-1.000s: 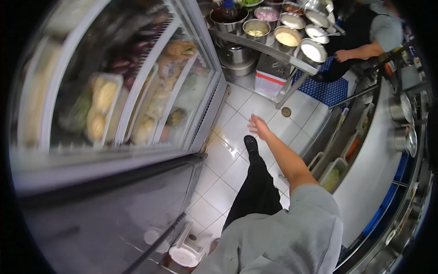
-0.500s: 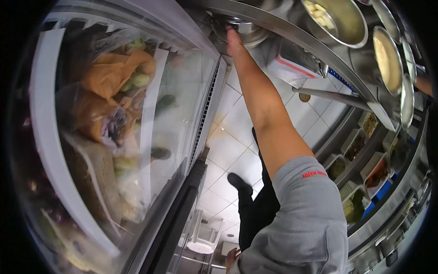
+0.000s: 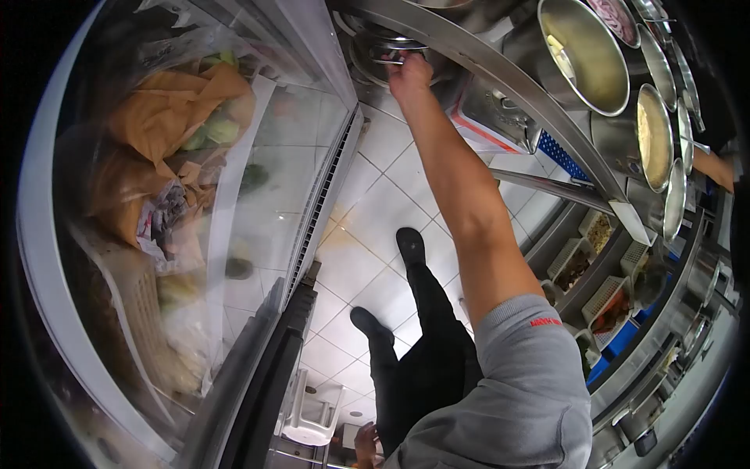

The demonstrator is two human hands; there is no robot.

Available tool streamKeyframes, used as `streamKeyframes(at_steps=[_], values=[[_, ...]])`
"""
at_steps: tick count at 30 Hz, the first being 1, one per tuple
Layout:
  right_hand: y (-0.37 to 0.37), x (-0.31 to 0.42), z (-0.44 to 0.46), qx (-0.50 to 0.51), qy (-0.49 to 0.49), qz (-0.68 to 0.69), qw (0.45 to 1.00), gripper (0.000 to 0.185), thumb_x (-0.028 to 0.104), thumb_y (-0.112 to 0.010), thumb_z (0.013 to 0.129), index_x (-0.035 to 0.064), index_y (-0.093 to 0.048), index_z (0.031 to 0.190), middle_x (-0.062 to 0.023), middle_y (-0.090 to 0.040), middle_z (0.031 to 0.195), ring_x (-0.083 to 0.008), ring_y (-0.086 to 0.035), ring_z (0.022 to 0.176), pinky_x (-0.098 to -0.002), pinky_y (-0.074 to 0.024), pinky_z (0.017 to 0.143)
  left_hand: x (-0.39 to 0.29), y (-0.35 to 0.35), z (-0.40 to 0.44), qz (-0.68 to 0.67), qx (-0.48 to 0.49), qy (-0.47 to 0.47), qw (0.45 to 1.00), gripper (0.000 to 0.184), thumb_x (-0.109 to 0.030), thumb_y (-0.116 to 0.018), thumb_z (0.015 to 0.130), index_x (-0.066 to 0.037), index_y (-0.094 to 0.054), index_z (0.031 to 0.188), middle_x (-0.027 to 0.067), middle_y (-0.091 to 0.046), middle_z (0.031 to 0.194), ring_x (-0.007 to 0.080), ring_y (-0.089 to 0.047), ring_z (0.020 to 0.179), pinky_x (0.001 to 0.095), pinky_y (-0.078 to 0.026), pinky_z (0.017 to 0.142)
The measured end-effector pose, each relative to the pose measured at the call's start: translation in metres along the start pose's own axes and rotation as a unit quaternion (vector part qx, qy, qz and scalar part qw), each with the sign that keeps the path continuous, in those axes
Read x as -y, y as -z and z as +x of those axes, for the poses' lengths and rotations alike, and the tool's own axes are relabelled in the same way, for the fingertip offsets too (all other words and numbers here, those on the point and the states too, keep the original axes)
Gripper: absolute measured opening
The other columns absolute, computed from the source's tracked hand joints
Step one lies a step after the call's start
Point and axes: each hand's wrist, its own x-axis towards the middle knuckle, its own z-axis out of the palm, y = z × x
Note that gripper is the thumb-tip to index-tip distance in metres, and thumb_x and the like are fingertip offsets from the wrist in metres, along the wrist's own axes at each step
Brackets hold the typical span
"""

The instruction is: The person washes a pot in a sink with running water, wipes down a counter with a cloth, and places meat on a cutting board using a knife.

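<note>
My right hand (image 3: 410, 74) reaches out at full arm's length to the top of the view. Its fingers are closed round the metal handle (image 3: 384, 56) of a round, shiny steel vessel or lid (image 3: 363, 35) low under the steel counter; which of the two I cannot tell. My left hand (image 3: 366, 444) shows only in part at the bottom edge, beside my dark trousers. Its fingers are too small and cut off to read.
At left stands a glass-doored fridge (image 3: 39, 195) with brown paper (image 3: 176, 109) and vegetables inside. Steel bowls (image 3: 605, 86) line the counter (image 3: 500, 62) at right, with baskets (image 3: 609, 309) of food below. Another person's hand (image 3: 712, 168) is at far right. A white stool (image 3: 308, 422) stands behind.
My right hand now shows closed round the metal handle, which was hard to see before. The view has shifted, and both my feet are now visible on the tiles.
</note>
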Motion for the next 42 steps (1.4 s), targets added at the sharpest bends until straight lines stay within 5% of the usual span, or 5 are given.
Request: streamKeyframes(at_steps=[9,25,37,39,42], values=[[0.032,0.127,-0.078,0.199,-0.020,-0.016,0.980,0.023,0.016,-0.052,0.095,-0.0017,-0.056,0.110,-0.0195,-0.059,0.112,-0.0367,-0.059,0.102,-0.0540,-0.0549,0.089,-0.002,0.017,0.040,0.157,-0.041,-0.117,0.980,0.024,-0.019,-0.060,0.090,-0.003,-0.067,0.105,0.0095,-0.068,0.100,0.0186,-0.064,0.091,0.0317,-0.051,0.080],[0.180,0.294,-0.075,0.037,0.033,0.005,0.999,0.029,0.022,-0.053,0.094,0.0012,-0.055,0.114,-0.0160,-0.060,0.114,-0.0332,-0.060,0.102,-0.0515,-0.0541,0.087,-0.171,-0.079,0.064,0.372,-0.028,-0.199,0.906,0.032,-0.032,-0.062,0.087,-0.009,-0.065,0.109,0.0142,-0.068,0.104,0.0294,-0.065,0.099,0.0363,-0.050,0.085],[0.168,0.268,-0.139,0.058,0.047,-0.042,0.996,0.043,0.029,-0.060,0.090,-0.0091,-0.052,0.109,-0.0258,-0.053,0.121,-0.0445,-0.051,0.117,-0.0564,-0.0448,0.101,-0.220,-0.203,0.137,0.598,0.056,-0.090,0.794,0.089,-0.054,-0.055,0.086,-0.009,-0.013,0.149,0.0343,-0.055,0.118,0.0451,-0.055,0.112,0.0490,-0.046,0.094],[0.169,0.245,-0.161,-0.058,0.013,-0.099,0.993,0.039,0.037,-0.047,0.092,-0.0007,-0.051,0.084,-0.0230,-0.055,0.117,-0.0397,-0.056,0.110,-0.0538,-0.0465,0.097,-0.230,-0.225,0.128,0.644,0.033,-0.044,0.763,0.093,-0.057,-0.058,0.083,-0.011,-0.012,0.149,0.0342,-0.047,0.127,0.0484,-0.054,0.110,0.0510,-0.047,0.093],[0.183,0.176,-0.176,0.062,-0.185,-0.169,0.966,0.037,0.033,-0.046,0.089,0.0021,-0.053,0.108,-0.0172,-0.062,0.107,-0.0299,-0.060,0.101,-0.0442,-0.0465,0.093,-0.248,-0.238,0.126,0.625,-0.020,-0.077,0.776,0.092,-0.056,-0.060,0.082,-0.009,-0.016,0.148,0.0334,-0.047,0.126,0.0471,-0.055,0.110,0.0508,-0.047,0.092]])
